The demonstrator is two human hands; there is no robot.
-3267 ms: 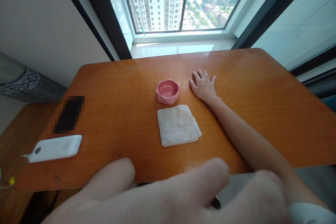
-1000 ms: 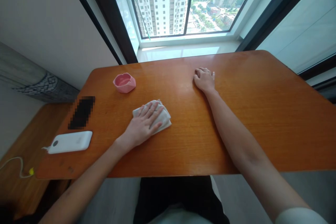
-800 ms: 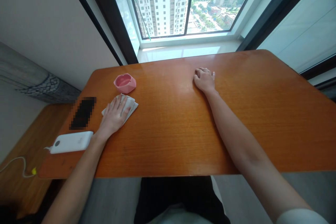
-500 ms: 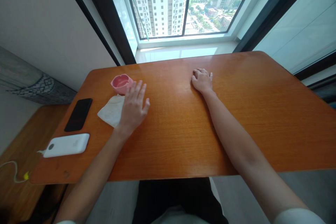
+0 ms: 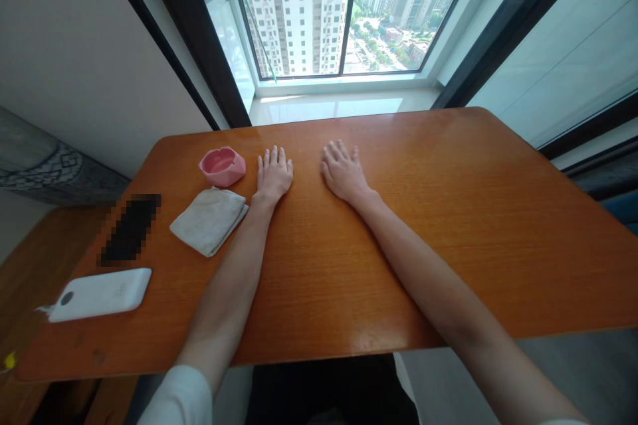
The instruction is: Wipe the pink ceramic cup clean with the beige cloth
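Cloth [image 5: 207,220]: off-white, folded flat, layered edges showing at right.

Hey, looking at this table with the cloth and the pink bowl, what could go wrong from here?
The left hand lies just right of the pink bowl, so a leftward sweep might knock it.
The cloth lies close to the bowl's near side; pushing it forward could shove the bowl.
The white device has a cord at the table's left edge; a snag might pull it off.
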